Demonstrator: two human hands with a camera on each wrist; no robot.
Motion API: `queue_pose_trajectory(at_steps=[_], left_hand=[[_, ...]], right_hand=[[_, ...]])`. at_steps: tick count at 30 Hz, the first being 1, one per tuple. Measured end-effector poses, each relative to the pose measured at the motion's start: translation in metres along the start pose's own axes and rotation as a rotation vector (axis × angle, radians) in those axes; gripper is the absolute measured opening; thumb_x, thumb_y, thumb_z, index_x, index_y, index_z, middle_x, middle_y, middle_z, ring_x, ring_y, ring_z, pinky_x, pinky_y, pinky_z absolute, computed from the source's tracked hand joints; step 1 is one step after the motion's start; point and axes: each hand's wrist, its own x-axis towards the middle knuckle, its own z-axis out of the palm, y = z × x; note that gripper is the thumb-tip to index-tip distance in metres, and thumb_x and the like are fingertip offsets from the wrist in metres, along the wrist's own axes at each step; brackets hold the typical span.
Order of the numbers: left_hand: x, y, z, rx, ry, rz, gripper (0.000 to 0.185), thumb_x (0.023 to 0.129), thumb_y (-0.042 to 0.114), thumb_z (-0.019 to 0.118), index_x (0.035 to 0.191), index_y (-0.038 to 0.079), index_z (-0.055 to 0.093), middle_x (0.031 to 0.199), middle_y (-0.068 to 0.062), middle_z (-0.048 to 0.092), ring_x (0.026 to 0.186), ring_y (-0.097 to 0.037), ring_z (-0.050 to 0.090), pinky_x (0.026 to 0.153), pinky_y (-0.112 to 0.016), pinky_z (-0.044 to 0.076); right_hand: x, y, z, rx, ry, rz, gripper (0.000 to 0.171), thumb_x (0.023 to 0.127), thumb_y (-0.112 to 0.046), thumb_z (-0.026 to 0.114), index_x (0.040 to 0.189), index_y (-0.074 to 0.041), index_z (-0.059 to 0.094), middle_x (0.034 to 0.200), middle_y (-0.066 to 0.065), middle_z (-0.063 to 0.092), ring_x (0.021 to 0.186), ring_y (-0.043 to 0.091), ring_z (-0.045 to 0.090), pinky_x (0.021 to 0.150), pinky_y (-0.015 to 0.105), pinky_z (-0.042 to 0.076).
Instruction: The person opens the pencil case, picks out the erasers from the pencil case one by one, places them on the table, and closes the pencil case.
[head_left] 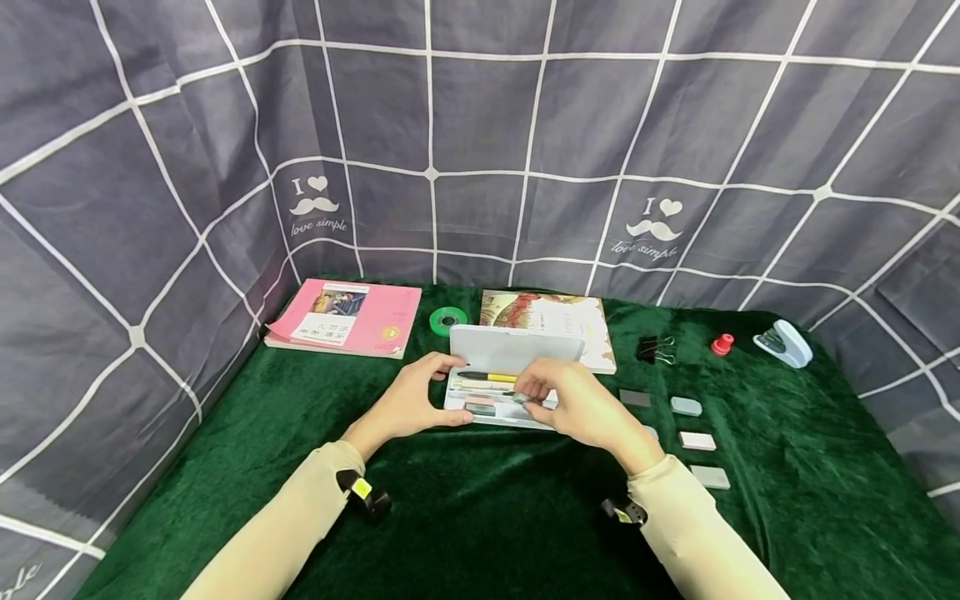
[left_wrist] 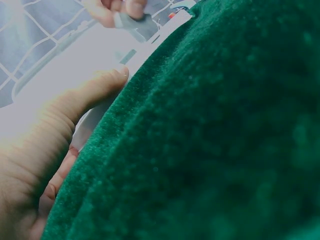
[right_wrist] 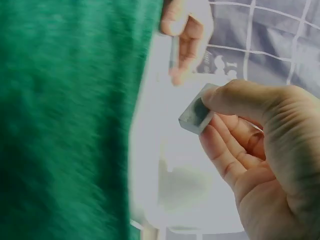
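Note:
A white pencil case (head_left: 517,343) lies with its lid raised on the green cloth. My left hand (head_left: 408,400) grips its left end, thumb (left_wrist: 107,82) at the front edge and fingers toward the back corner. Between thumb and fingers, my right hand (head_left: 579,402) pinches a small grey eraser (right_wrist: 196,114) above the case's right half. Inside the case are a yellow-and-black pencil (head_left: 487,377), other slim items behind the right fingers, and small pinkish and grey blocks (head_left: 480,406) near the left thumb. The right hand hides part of the interior.
Behind the case are a pink book (head_left: 382,312), a green tape roll (head_left: 435,321) and a patterned book (head_left: 592,321). Rightward sit a black binder clip (head_left: 648,350), a red small object (head_left: 722,344), a light-blue stapler (head_left: 793,343) and several eraser-like blocks (head_left: 697,441).

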Motion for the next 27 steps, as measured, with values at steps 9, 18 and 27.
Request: queue_pose_trajectory(at_steps=[9,18,27], left_hand=[[-0.001,0.004,0.001,-0.015,0.011,-0.008,0.080,0.083,0.044,0.100,0.149,0.017,0.065,0.150,-0.005,0.065,0.130,-0.029,0.065,0.116,-0.052,0.054],[-0.001,0.001,0.001,0.000,-0.004,0.005,0.084,0.082,0.042,0.101,0.152,0.015,0.062,0.147,-0.005,0.066,0.131,-0.027,0.066,0.115,-0.049,0.056],[-0.001,0.002,0.000,0.004,0.004,0.016,0.084,0.083,0.044,0.101,0.152,0.014,0.063,0.148,-0.007,0.066,0.130,-0.029,0.066,0.114,-0.051,0.057]], right_hand=[[-0.024,-0.002,-0.045,-0.081,0.166,-0.072,0.033,0.086,0.008,0.086,0.106,-0.017,0.080,0.099,-0.008,0.072,0.088,0.010,0.065,0.078,0.026,0.056],[-0.094,0.002,-0.085,-0.176,0.272,0.019,0.050,0.079,0.016,0.088,0.104,-0.026,0.079,0.101,-0.014,0.070,0.091,0.005,0.061,0.080,0.016,0.048],[-0.176,0.008,-0.093,-0.184,0.286,0.153,0.060,0.074,0.018,0.094,0.105,-0.031,0.080,0.106,-0.013,0.075,0.092,0.003,0.060,0.079,0.014,0.047]])
